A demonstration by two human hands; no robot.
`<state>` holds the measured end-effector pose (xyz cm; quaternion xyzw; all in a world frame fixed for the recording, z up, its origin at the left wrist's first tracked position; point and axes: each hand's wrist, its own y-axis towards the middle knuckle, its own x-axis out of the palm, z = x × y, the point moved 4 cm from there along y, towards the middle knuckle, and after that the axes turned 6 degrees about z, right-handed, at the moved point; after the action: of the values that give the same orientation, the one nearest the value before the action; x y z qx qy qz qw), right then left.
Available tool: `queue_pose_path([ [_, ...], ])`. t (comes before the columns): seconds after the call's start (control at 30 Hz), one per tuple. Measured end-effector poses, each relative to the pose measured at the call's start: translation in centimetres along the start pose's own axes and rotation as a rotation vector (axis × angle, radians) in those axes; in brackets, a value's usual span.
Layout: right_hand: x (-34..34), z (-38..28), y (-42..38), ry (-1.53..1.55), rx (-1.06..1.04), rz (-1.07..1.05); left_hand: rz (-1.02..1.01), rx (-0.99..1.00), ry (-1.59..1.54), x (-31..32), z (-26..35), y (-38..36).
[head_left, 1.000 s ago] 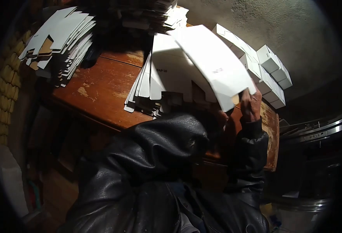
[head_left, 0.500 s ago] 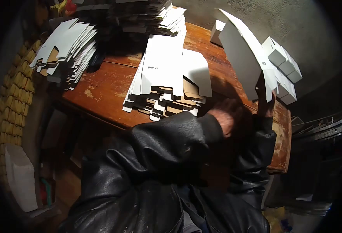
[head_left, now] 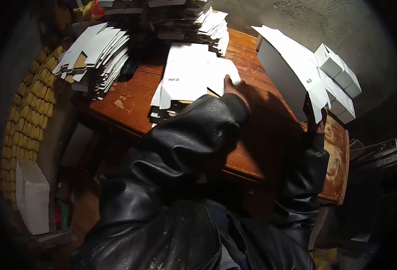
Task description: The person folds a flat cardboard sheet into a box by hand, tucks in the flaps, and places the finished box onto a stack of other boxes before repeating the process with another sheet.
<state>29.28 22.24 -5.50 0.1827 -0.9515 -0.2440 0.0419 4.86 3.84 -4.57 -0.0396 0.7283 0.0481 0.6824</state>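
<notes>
My right hand (head_left: 314, 120) grips the lower edge of a flat white carton blank (head_left: 293, 72) and holds it up above the right part of the wooden table (head_left: 270, 148). My left hand (head_left: 233, 88) lies on the top sheet of a stack of flat carton blanks (head_left: 187, 78) marked "PAP" in the middle of the table; whether the fingers pinch a sheet is hidden. Both arms wear black leather sleeves.
More stacks of flat blanks lie at the table's far left (head_left: 97, 54) and at the back (head_left: 194, 20). Folded white boxes (head_left: 340, 83) are piled at the far right against a rough wall. Yellow egg-tray-like material (head_left: 27, 108) runs along the left side.
My right hand lifted one blank off the middle stack and swung it right. My left hand came forward from under the sheet onto the stack's top.
</notes>
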Motion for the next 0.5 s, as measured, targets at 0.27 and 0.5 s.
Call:
queue_pose_path([
  [0.27,1.1,2.6,-0.6,0.061,-0.067,-0.074,0.055,-0.027,0.035,-0.1,-5.7,-2.8],
  [0.5,5.1,1.6,-3.3,0.121,-0.189,-0.204,0.269,0.092,-0.205,-1.9,-8.8,-3.9],
])
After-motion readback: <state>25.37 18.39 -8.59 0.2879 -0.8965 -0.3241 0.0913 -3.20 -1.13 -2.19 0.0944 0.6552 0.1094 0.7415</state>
